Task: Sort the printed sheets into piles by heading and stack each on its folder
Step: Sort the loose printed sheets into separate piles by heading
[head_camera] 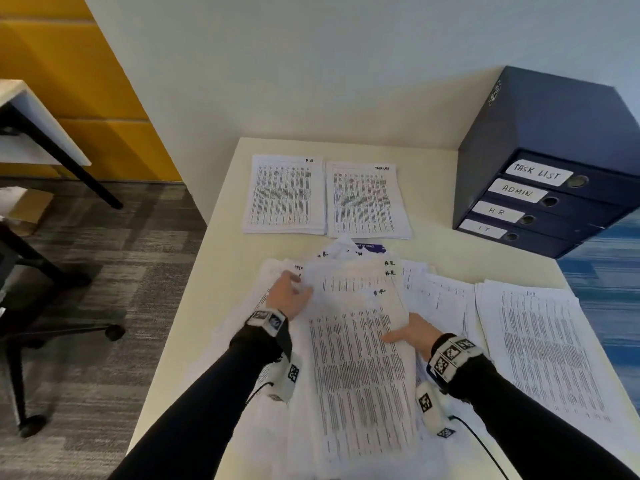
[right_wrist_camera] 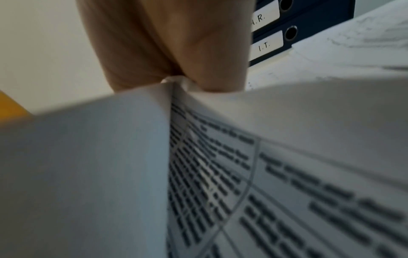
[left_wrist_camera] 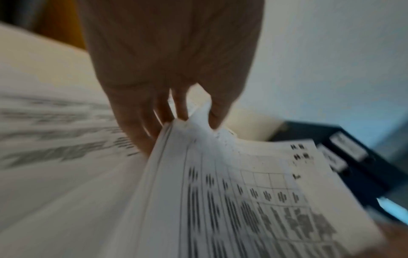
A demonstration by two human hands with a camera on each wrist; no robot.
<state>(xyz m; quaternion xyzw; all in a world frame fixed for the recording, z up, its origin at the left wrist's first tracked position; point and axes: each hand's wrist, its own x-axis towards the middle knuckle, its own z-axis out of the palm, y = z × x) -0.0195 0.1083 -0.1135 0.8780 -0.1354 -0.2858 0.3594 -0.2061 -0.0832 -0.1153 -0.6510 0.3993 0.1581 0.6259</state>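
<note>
Both hands grip lifted H.R. sheets: white, dense table print, edges fanned.

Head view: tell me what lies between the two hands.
In the head view, a bundle of H.R. sheets spans between the left hand and right hand, gripped by both.

Two long black sleeves, tight, down to wrists. Left hand bare, right hand bare. Band on each wrist just behind hand: white, fuzzy, with black-and-white square code tags. Left band has black strap hanging down. White camera block under each wrist, more code tags on it. Thin black cable runs back from right block.
</note>
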